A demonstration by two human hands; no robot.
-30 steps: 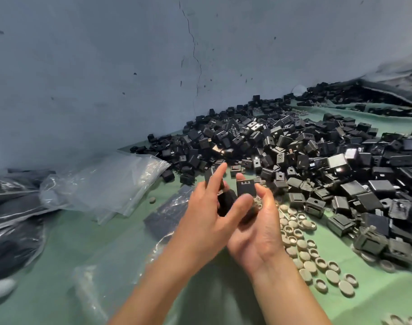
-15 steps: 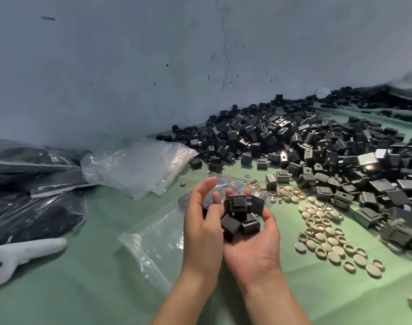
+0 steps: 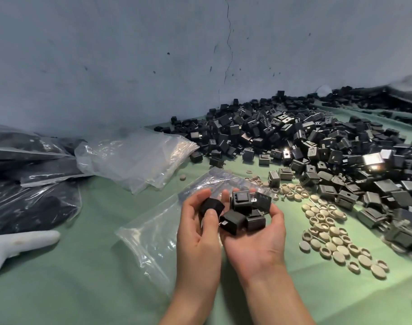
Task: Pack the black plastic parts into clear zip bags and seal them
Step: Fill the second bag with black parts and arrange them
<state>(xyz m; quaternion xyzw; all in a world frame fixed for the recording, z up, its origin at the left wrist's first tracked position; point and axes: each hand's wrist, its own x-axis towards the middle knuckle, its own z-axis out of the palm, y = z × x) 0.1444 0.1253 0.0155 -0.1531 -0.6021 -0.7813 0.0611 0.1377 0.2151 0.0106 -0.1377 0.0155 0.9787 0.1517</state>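
My right hand (image 3: 254, 242) is cupped palm up and holds several black plastic parts (image 3: 244, 211) stacked in it. My left hand (image 3: 195, 235) is beside it and pinches one black part (image 3: 211, 205) between thumb and fingers. Under both hands lies a clear zip bag (image 3: 151, 228) flat on the green table; its mouth is hidden by my hands. A big heap of loose black parts (image 3: 305, 141) covers the table to the right and back.
A pile of empty clear bags (image 3: 134, 158) lies at the back left. Filled bags of black parts (image 3: 29, 184) are stacked at the far left. Beige round caps (image 3: 329, 228) are scattered to the right. A white controller-like object (image 3: 15, 245) lies at the left edge.
My hands have dropped lower over the clear bag. The left hand has come off the stack and now pinches a single black part apart from those in the right palm.
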